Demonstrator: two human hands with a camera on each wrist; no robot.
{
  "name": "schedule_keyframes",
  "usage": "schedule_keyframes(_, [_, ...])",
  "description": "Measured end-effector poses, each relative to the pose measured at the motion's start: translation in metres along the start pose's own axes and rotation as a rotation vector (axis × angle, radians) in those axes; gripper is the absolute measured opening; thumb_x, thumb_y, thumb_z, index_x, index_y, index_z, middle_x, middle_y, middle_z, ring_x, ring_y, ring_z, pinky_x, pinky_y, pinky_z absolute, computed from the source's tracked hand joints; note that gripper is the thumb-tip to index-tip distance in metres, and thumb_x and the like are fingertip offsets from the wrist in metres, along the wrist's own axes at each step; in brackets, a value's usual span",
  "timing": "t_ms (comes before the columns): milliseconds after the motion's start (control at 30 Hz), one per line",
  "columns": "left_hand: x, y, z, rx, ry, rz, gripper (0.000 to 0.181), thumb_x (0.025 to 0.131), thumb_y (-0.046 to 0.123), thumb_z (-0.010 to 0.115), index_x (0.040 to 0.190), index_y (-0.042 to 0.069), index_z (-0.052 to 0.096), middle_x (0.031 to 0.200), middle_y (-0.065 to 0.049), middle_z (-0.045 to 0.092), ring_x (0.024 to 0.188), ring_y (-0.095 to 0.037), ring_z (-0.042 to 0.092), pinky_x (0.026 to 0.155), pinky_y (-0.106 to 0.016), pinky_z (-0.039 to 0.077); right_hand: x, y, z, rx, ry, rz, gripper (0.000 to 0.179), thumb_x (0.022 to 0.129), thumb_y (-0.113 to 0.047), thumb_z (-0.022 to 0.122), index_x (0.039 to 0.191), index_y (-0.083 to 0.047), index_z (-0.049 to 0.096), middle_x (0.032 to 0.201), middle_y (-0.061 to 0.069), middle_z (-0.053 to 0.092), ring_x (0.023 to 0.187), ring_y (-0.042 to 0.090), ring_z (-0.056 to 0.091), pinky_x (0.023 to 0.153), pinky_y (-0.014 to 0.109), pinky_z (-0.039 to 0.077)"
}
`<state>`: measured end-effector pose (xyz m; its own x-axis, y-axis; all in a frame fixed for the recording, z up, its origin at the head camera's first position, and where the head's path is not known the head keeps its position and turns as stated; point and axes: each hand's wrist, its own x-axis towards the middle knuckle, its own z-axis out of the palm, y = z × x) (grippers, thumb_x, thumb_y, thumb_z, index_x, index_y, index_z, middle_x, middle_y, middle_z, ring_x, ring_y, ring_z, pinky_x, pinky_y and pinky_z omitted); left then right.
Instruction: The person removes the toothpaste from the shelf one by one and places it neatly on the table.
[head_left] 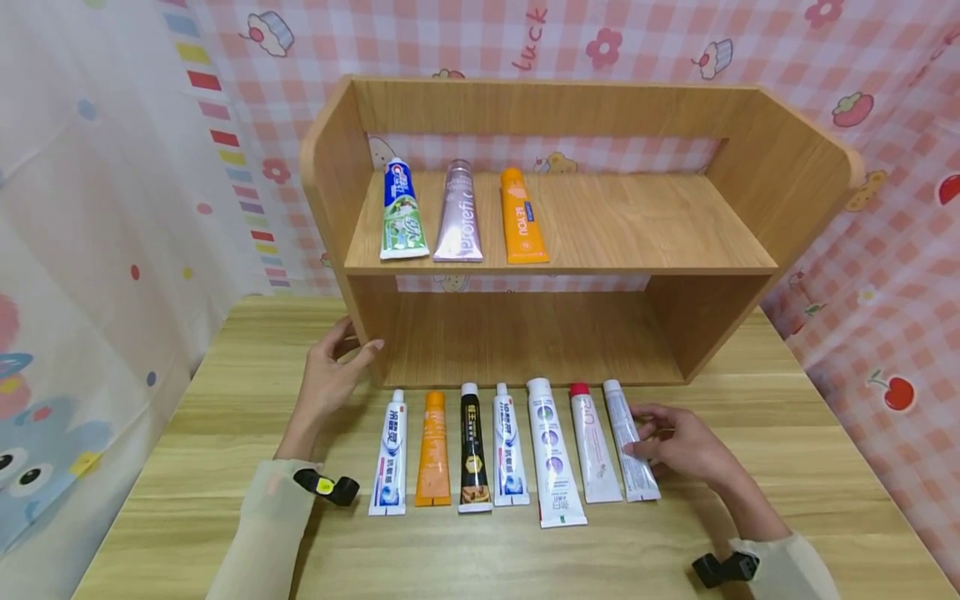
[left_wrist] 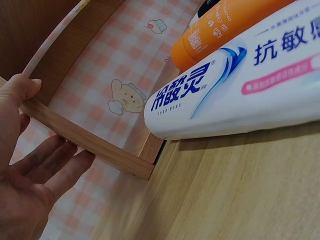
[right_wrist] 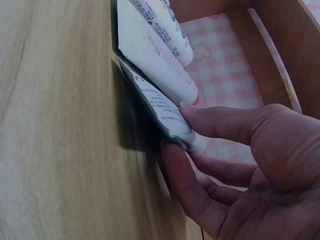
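Rightmost toothpaste tube [head_left: 632,442]: white, fine print, at the right end of a row of seven on the worktop [head_left: 172,475], caps toward the wooden shelf unit [head_left: 555,108]. Right hand [head_left: 678,446] pinches it by one side, fingers narrow, thumb on top; in the right wrist view that side looks tipped up. Left hand [head_left: 333,375] holds the unit's left panel [head_left: 345,200] between thumb and fingers.

Risks, my judgement: a pinch on one side only could let the smooth tube twist or slip; a sideways swing could knock the red-capped tube [head_left: 596,446] just beside it. A hard pull on the panel might drag the unit into the row, which lies near its base.

Surface: pale wood grain, lengthwise streaks. Upper shelf carries Crest tube [head_left: 405,212], mauve tube [head_left: 459,212], orange BE YOU tube [head_left: 523,218]. Room: pink gingham backdrop [head_left: 675,42] with cupcakes and flowers; pale dotted curtain [head_left: 97,200] on the left.
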<state>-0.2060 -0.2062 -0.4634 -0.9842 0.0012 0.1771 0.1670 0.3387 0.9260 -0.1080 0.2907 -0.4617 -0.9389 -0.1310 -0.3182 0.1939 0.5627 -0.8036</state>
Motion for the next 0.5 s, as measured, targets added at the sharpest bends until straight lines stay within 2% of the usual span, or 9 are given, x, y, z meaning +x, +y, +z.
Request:
schedule_keyframes(100, [-0.001,0.0,0.0,0.006,0.0,-0.005,0.064,0.097,0.034,0.071,0.156,0.025,0.045,0.147,-0.01,0.059,0.127,-0.031,0.059,0.1,-0.034,0.057,0.0,-0.001,0.0,-0.016,0.002,0.013,0.068,0.085,-0.013,0.083,0.143,0.005,0.052,0.104,0.016,0.063,0.081,0.019,0.063,0.062,0.037,0.063])
schedule_keyframes(367, [0.001,-0.003,0.0,0.005,-0.009,-0.022,0.066,0.098,0.032,0.071,0.157,0.026,0.043,0.148,-0.011,0.057,0.129,-0.032,0.058,0.105,-0.05,0.054,-0.003,-0.005,-0.005,-0.121,0.034,-0.011,0.058,0.085,-0.013,0.082,0.136,0.002,0.059,0.102,0.013,0.065,0.084,0.021,0.062,0.063,0.034,0.062])
schedule_keyframes(500, [0.001,-0.003,0.0,0.0,-0.007,-0.018,0.065,0.098,0.027,0.07,0.157,0.025,0.042,0.149,-0.012,0.057,0.13,-0.033,0.057,0.103,-0.045,0.056,-0.004,-0.007,-0.01,-0.117,0.03,-0.033,0.056,0.087,-0.013,0.081,0.136,0.001,0.06,0.107,0.015,0.066,0.085,0.021,0.061,0.064,0.034,0.062])
